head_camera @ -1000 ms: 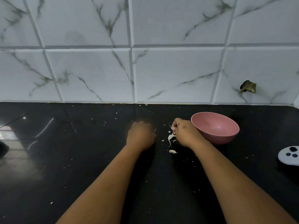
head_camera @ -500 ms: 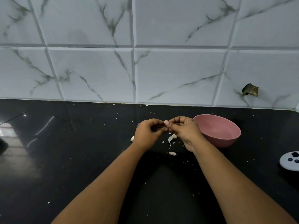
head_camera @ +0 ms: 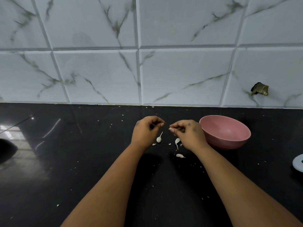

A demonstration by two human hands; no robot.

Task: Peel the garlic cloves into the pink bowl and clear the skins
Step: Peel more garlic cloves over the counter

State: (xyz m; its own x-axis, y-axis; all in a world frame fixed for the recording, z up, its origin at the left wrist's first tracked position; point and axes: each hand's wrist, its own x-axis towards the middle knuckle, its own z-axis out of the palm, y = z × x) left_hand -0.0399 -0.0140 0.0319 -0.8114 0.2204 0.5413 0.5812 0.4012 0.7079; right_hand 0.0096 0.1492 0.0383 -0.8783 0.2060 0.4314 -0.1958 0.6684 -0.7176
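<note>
1. Leftmost, I see a glossy black counter (head_camera: 65, 161) running under a white marble-look tiled wall (head_camera: 98, 71), with a dark rounded shape cut off at the left edge.
2. Next, my left hand (head_camera: 145, 132) is raised over the counter, fingers curled with thumb and forefinger tips together; whether it pinches anything I cannot tell.
3. Just below and right of it, a small stemmed garlic piece (head_camera: 159, 139) lies on the counter, with a tiny flake beside it.
4. Between the hands there is a small gap; they do not touch.
5. My right hand (head_camera: 188, 134) has its fingers curled, and something pale shows at the fingertips (head_camera: 171, 129), too small for me to identify.
6. Under that hand lie curled garlic skins (head_camera: 177, 141), and one more skin (head_camera: 180, 155) sits nearer to me.
7. Right of the hand stands the pink bowl (head_camera: 229, 141), upright, just beside the knuckles; I see nothing inside it.
8. Farthest right, a white round object (head_camera: 298, 163) is cut by the edge.
</note>
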